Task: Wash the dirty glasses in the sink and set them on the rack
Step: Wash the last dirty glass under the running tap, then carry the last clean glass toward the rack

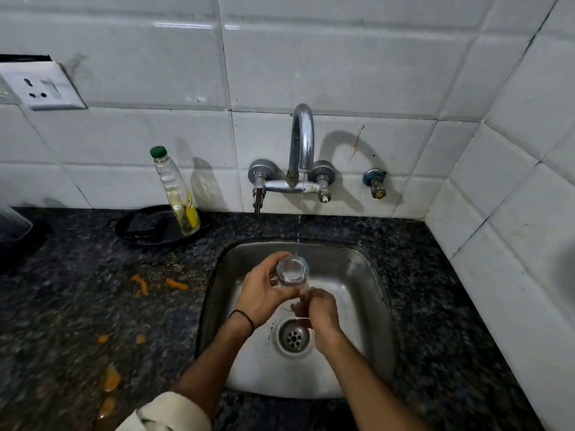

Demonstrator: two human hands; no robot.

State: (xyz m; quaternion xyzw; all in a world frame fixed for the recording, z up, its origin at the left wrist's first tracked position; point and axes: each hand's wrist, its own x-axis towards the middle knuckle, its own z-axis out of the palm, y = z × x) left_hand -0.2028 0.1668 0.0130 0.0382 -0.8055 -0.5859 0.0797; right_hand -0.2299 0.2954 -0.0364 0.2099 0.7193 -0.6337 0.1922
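Your L wrist (239,320) carries a thin black band (246,317), a plain cord-like loop lying snug across it. Your L forearm (214,356) is bare from there back to approx the elbow, where a cream sleeve (169,410) sits pushed up in thick, soft folds; the fabric looks matte, w/ a rolled edge and a crease or seam toward the bottom of the shot. Your R forearm (367,377) is bare right to the frame edge. L hand (264,293) & R hand (322,309) are both bare, fingers uncovered.
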